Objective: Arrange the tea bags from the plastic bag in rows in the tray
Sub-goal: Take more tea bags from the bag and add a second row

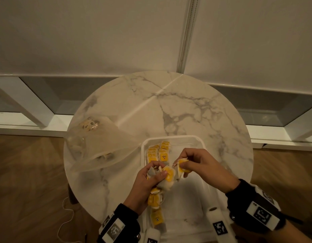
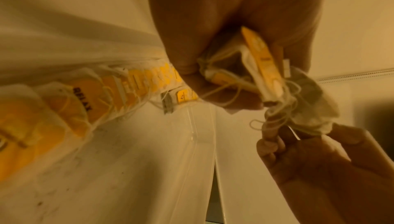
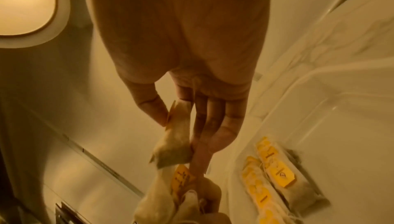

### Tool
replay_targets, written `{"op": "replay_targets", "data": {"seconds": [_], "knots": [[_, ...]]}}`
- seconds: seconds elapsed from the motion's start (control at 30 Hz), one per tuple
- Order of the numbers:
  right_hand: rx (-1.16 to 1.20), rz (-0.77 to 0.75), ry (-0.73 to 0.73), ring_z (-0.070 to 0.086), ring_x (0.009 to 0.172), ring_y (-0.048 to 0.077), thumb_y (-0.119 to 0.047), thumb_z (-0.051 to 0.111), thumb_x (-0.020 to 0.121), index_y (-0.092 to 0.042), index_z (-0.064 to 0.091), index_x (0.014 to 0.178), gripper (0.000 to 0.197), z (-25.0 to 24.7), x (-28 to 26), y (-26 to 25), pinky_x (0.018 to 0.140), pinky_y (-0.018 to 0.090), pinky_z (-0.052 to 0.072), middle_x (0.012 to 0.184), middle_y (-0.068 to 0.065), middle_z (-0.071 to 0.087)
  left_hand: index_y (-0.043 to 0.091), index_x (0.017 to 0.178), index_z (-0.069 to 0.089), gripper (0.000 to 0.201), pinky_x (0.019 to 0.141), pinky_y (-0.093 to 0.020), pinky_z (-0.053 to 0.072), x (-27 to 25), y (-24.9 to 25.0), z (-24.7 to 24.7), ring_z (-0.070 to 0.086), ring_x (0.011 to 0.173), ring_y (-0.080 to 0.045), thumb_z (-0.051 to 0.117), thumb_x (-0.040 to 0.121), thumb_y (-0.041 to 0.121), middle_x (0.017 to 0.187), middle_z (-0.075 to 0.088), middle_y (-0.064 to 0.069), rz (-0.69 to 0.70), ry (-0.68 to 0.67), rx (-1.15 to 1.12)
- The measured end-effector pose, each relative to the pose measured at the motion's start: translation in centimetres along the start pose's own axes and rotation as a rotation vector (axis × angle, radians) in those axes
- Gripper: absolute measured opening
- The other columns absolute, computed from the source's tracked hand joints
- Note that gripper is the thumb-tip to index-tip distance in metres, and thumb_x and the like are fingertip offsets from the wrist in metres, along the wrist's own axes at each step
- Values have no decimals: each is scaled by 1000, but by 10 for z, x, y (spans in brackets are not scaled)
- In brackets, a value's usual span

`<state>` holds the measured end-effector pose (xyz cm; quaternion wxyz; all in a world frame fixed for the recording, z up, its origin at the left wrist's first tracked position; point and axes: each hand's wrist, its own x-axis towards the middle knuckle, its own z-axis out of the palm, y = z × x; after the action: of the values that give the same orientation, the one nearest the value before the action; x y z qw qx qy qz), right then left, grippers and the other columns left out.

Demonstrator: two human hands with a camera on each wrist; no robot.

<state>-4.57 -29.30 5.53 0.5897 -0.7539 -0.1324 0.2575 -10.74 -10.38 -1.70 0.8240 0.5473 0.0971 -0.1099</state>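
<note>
While the left hand point(image 1: 148, 179) grips a bunch of tea bags point(image 1: 166, 178) over the tray point(image 1: 211, 155), the right hand point(image 1: 202, 165) at three o'clock pinches one tea bag point(image 1: 182, 166); the plastic bag point(image 1: 99, 144) lies at ten o'clock on the table point(image 1: 169, 106).

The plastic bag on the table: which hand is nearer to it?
Left. The left hand, holding a bunch of tea bags, is just right of the plastic bag; the right hand is farther right, over the tray.
</note>
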Motion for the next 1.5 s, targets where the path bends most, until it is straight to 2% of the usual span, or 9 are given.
{"op": "replay_targets", "data": {"seconds": [0.13,0.23,0.47,0.57,0.77,1.03,1.17,1.3,1.5], "knots": [[13,64,46,69,69,22,1,57,89,-3,59,81,9,3,3,2,64,33,53,83,25,70,14,91,66,38,57,-26,53,-2,3,4,61,69,-16,80,64,37,84,66,-8,8,46,-47],[-41,72,67,61,62,17,10,58,85,-7,57,79,18,1,0,5,64,34,48,69,9,66,19,87,69,32,64,-34,56,-2,3,3,62,73,-20,80,64,38,88,65,-8,35,81,-45],[79,108,15,57,59,21,5,53,90,-5,53,86,10,10,-12,4,66,34,51,66,9,60,20,88,67,34,73,-32,54,-3,1,2,66,86,-18,80,65,41,94,70,-4,153,187,105],[106,137,32,54,57,20,-6,57,79,-6,55,92,13,21,-15,9,61,30,50,65,9,57,20,88,67,32,74,-29,52,-4,3,5,64,85,-15,79,67,41,92,69,0,198,170,157],[74,61,116,52,56,17,-13,69,90,-5,65,86,10,28,-15,19,57,26,46,61,1,58,26,91,67,32,72,-28,53,-8,5,8,63,81,-15,78,66,43,89,67,0,189,61,195],[119,103,69,45,48,15,-6,63,93,2,62,83,13,11,-20,16,53,17,39,56,11,52,13,88,63,17,43,-27,46,-9,5,5,49,50,-18,75,80,21,71,54,-11,71,159,-76],[131,124,27,45,49,16,-8,60,95,7,60,84,18,8,-24,17,54,19,38,56,10,53,8,86,58,21,48,-26,47,-6,7,-1,47,55,-18,76,77,12,70,52,-9,81,240,-107],[194,87,47,43,50,18,-21,62,90,2,59,78,26,8,-25,16,56,20,37,56,12,54,9,86,60,25,53,-24,45,-6,9,-5,49,62,-16,71,66,20,78,57,-7,81,87,67],[187,75,35,46,48,14,-8,57,96,-4,62,78,20,14,-26,10,54,16,38,56,7,56,16,103,71,44,65,-22,46,-10,7,11,55,66,-8,76,70,44,77,60,0,77,-70,269]]}}
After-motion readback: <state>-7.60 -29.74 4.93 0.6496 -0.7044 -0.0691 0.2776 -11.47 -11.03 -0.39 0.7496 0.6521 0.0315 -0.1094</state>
